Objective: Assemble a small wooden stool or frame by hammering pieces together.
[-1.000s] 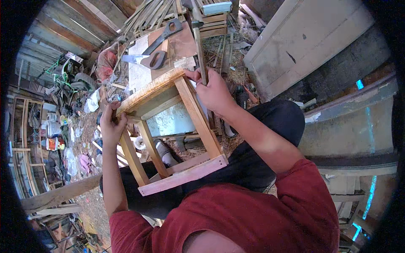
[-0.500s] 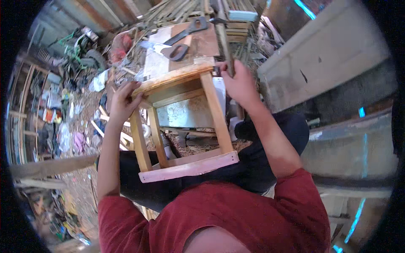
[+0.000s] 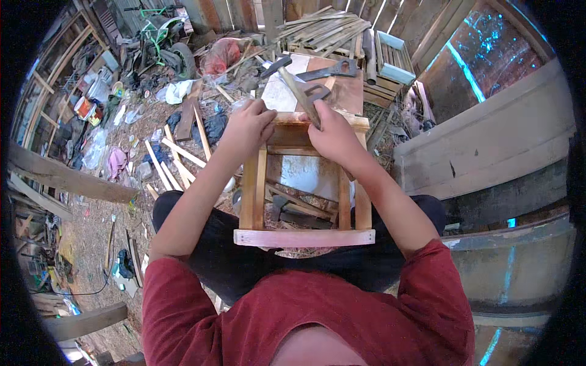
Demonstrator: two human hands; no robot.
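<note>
A small wooden stool frame (image 3: pixel 304 238) with slim legs stands between my knees, its pale crosspiece facing me. At its far left corner is my left hand (image 3: pixel 249 127), fingers curled and pressed together. Whatever they pinch is hidden. My right hand (image 3: pixel 332 137) is wrapped round the wooden handle of a hammer (image 3: pixel 296 91), over the frame's far right part. The dark hammer head points up and to the left, raised above a board beyond the frame.
Past the frame, a handsaw (image 3: pixel 332 71) and a second saw lie on a board (image 3: pixel 348 94). Wood strips (image 3: pixel 323 30) are piled behind, beside a slatted crate (image 3: pixel 394 61). Loose sticks (image 3: pixel 177 161) and rubbish litter the floor to the left. A large panel (image 3: pixel 488 134) stands at the right.
The stool frame has turned from a slant to nearly square with me. My left hand's fingers have curled together. The hammer has swung left from near upright, and the view has shifted.
</note>
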